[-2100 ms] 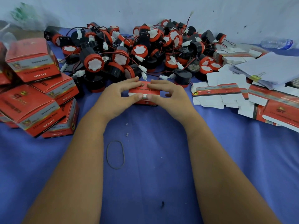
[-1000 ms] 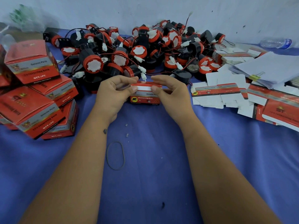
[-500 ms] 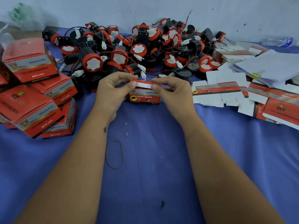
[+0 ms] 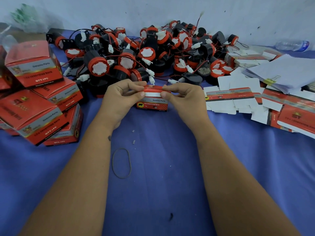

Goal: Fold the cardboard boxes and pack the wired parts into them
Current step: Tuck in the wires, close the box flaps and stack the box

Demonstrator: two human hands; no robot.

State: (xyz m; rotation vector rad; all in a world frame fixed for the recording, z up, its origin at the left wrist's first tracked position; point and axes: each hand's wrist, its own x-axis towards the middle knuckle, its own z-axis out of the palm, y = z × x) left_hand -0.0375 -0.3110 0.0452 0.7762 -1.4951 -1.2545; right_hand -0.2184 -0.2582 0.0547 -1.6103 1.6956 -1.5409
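A small red cardboard box (image 4: 152,104) stands on the blue cloth at the centre, its printed side facing me. My left hand (image 4: 120,97) pinches the left end of its top flap, and my right hand (image 4: 183,98) pinches the right end. The flap shows a white strip between my thumbs. Behind the box lies a big heap of black and red wired parts (image 4: 146,55) with white connectors. What is inside the box is hidden.
Several folded red boxes (image 4: 32,99) are stacked at the left. Flat unfolded box blanks (image 4: 238,97) and clipped white papers (image 4: 281,72) lie at the right. A rubber band (image 4: 121,163) lies on the cloth between my forearms. A plastic bottle (image 4: 293,45) lies far right.
The box went from lying flat under my fingers to standing upright. Both hands rose slightly and now pinch its top flap at the two ends.
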